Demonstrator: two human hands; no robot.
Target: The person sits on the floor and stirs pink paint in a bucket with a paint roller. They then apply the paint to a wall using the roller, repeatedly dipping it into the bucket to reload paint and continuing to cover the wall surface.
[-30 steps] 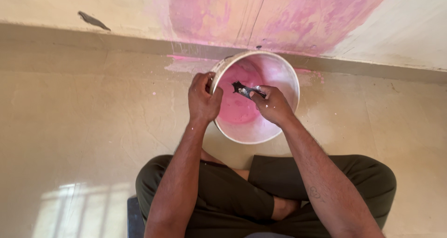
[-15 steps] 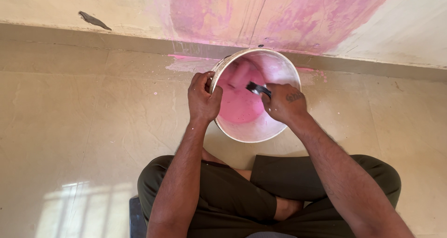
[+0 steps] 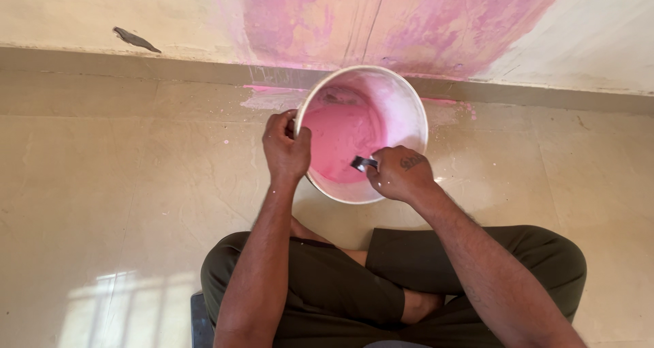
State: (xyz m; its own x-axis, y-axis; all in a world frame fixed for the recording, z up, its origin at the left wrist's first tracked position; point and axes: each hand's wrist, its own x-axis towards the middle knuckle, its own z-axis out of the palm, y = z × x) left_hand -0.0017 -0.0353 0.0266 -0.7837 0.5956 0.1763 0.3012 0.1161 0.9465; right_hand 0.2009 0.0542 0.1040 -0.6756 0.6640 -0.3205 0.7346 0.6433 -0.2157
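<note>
On the far left, a dark smear (image 3: pixel 136 39) marks the pale wall, and a patch of sunlight (image 3: pixel 129 307) lies on the tan floor (image 3: pixel 102 184) at the near left. The person sits cross-legged in dark green trousers (image 3: pixel 327 300), facing a wall with a broad pink stain (image 3: pixel 381 21). The left hand (image 3: pixel 286 147) is clamped on the left rim of a white bucket (image 3: pixel 412 109), which stands tilted on the floor near the base of the wall and holds pink paint (image 3: pixel 340 133). The right hand (image 3: pixel 400 174) is closed around a small dark tool (image 3: pixel 363 163). A second ago this hand was higher, over the middle of the bucket; now it sits at the near right rim with the tool's tip at the paint's edge, so the stirring stroke seems to have swept round. No packages, labels or signs show.
</note>
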